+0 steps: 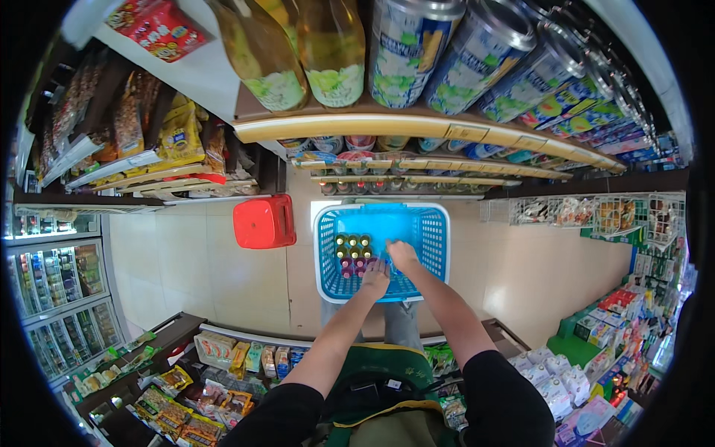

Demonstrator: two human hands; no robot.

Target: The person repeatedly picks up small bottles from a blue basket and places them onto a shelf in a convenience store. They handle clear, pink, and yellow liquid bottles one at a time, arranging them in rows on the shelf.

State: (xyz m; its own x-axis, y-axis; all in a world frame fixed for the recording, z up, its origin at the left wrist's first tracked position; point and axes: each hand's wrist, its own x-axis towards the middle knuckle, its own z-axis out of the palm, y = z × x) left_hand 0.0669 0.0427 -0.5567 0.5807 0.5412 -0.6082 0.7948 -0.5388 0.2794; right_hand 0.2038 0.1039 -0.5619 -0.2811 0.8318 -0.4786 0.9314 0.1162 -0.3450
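Observation:
A blue plastic shopping basket [438,209] with a white rim and slotted walls stands on the floor in front of me. Small yellow-green bottles [353,246] with pale caps are grouped in its left half, several of them upright. Nearer me is a cluster of purple-pink bottles [347,267]. My left hand [377,274] lies over the right side of that cluster, fingers extended; its contact with the bottles is unclear. Inside the basket's middle, my right hand [401,255] has curled fingers. Whatever may be in or under it is hidden.
A red plastic stool or bin [257,222] stands left of the basket on the tiled floor [223,279]. Ahead, a drinks shelf [357,127] carries glass bottles [335,56] and tall cans [410,56]. Snack racks [223,385] line my side; wire baskets [606,212] hang at right.

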